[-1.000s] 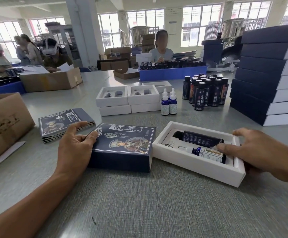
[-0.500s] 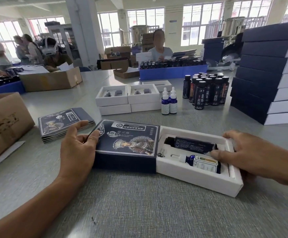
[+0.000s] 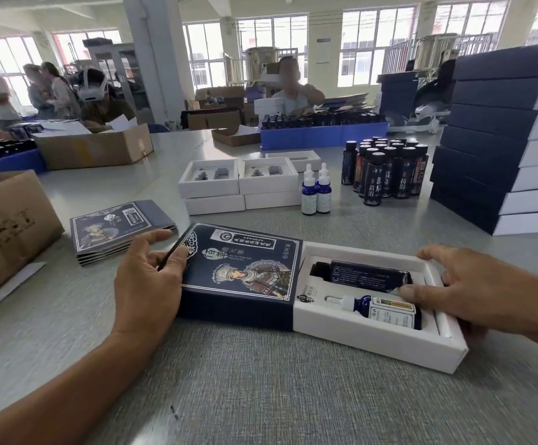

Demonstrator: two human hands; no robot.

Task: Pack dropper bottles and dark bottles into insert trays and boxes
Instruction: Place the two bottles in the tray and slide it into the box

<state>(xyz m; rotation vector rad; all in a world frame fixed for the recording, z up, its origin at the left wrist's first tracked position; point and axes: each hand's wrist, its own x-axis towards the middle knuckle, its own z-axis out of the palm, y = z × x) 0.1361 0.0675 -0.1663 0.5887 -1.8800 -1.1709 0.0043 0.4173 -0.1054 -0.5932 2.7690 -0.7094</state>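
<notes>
While the left hand (image 3: pixel 147 281) steadies the left end of the dark printed box sleeve (image 3: pixel 240 274), its forearm reaches in from the near left, the fingers (image 3: pixel 152 237) loosely spread, the thumb lying along the sleeve's top edge and the palm against its end wall. From the near right the right forearm comes in low over the grey table (image 3: pixel 261 396), and the right hand (image 3: pixel 482 293) lies over the right end of the white insert tray (image 3: pixel 373 340); its fingers are spread, one resting on the tray's far rim, the thumb pressing where the two bottles end, while the rest curl behind the tray's right wall, where I cannot see them. That tray stands partly inside the sleeve's open right end, most of it still showing. Within it a dark bottle (image 3: pixel 367 276) lies on its side in the far slot, cap to the left, and a blue dropper bottle (image 3: pixel 386 311) lies in the near slot, white tip to the left. Farther back on the table are empty white trays (image 3: pixel 238 183), two upright dropper bottles (image 3: pixel 316 194) just right of them, then a cluster of standing dark bottles (image 3: pixel 386 170). Finished navy boxes (image 3: pixel 502 139) are stacked at the far right, flat sleeves (image 3: pixel 120 228) lie piled to the left, and a cardboard carton (image 3: pixel 4 226) sits at the left edge.
</notes>
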